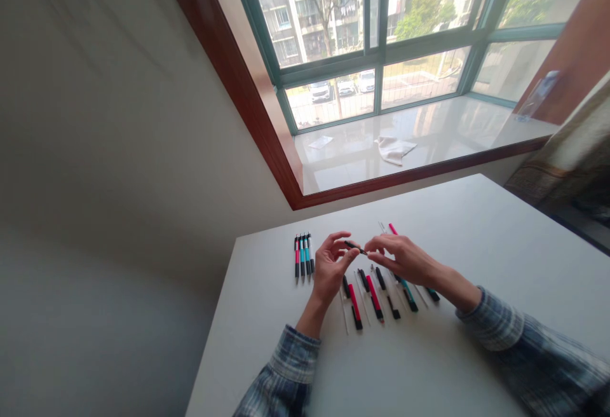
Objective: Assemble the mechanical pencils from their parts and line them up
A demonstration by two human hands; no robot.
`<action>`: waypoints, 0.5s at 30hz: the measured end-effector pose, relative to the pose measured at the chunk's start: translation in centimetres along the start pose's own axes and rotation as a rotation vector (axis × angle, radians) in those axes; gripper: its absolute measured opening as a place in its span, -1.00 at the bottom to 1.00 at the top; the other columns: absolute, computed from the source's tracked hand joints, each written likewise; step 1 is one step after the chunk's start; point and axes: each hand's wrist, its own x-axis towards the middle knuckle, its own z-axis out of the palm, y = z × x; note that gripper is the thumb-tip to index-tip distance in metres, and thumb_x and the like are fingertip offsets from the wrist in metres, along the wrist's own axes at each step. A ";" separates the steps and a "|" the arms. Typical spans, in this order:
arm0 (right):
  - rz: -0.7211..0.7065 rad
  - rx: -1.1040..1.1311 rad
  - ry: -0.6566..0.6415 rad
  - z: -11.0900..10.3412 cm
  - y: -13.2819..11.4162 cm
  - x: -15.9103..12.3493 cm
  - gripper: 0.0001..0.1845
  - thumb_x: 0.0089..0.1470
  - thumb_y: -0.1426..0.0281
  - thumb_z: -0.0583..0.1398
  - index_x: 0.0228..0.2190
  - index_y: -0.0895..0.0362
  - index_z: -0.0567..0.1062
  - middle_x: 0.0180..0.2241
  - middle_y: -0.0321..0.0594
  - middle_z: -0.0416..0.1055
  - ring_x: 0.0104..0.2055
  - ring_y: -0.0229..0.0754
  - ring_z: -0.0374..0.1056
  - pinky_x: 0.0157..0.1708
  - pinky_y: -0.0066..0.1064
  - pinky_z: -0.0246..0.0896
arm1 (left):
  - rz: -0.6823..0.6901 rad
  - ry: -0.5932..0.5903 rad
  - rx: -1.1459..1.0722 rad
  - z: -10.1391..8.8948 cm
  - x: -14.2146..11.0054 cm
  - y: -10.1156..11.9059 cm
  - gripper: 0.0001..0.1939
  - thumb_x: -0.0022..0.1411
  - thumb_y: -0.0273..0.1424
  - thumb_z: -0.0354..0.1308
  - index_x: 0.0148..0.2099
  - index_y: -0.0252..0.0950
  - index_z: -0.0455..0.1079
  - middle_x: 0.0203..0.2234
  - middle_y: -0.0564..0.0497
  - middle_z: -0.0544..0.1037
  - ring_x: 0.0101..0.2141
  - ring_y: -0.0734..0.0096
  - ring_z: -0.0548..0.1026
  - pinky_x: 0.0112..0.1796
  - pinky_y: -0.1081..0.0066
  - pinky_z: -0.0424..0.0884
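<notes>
My left hand (330,269) is closed on a slim black pen part (352,246), pinched between thumb and fingers above the white table (267,341). At the part's other end, the thumb and fingertips of my right hand (403,259) come together; the tip between them is too small to make out. Below both hands lie loose pen pieces: red barrels (374,296), black grips (380,278), teal barrels (408,296) and thin white refills (344,312). My right hand and forearm hide some of these.
Several whole click pens (302,257) lie side by side left of my left hand. Behind my right hand lies a red pen piece (393,229). The table meets the wall under a window sill (343,169), where a white cloth (394,150) lies. A curtain (567,156) hangs at right.
</notes>
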 end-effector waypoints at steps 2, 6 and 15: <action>0.043 -0.047 0.088 -1.4 1.5 -0.1 -0.71 0.38 0.18 0.13 -0.05 0.07 0.53 -0.21 -0.14 0.58 -0.28 -0.12 0.46 -0.25 -0.26 0.38 | -0.016 0.037 -0.033 -0.2 -0.2 -0.2 -0.59 0.11 -0.29 0.47 -0.02 -0.28 0.48 -0.27 -0.07 0.67 -0.23 0.29 0.62 -0.20 0.38 0.46; 0.148 -0.120 0.214 -4.2 4.9 -0.7 -0.65 0.26 0.16 0.21 0.00 0.03 0.53 -0.17 -0.11 0.60 -0.19 -0.01 0.50 -0.27 -0.19 0.45 | -0.041 0.081 -0.116 -0.8 -0.6 -0.5 -0.68 0.08 -0.30 0.48 -0.16 -0.29 0.52 -0.27 -0.06 0.67 -0.21 0.31 0.59 -0.16 0.38 0.43; 0.266 0.050 -0.196 -5.2 8.3 -2.5 -0.03 -0.02 0.03 0.41 0.36 -0.18 0.23 0.37 -0.12 0.22 0.25 0.19 0.31 0.13 0.01 0.38 | -0.119 0.135 -0.186 -1.5 -0.7 -1.2 -0.61 0.09 -0.25 0.46 -0.04 -0.30 0.62 -0.24 -0.08 0.63 -0.27 0.41 0.50 -0.25 0.42 0.38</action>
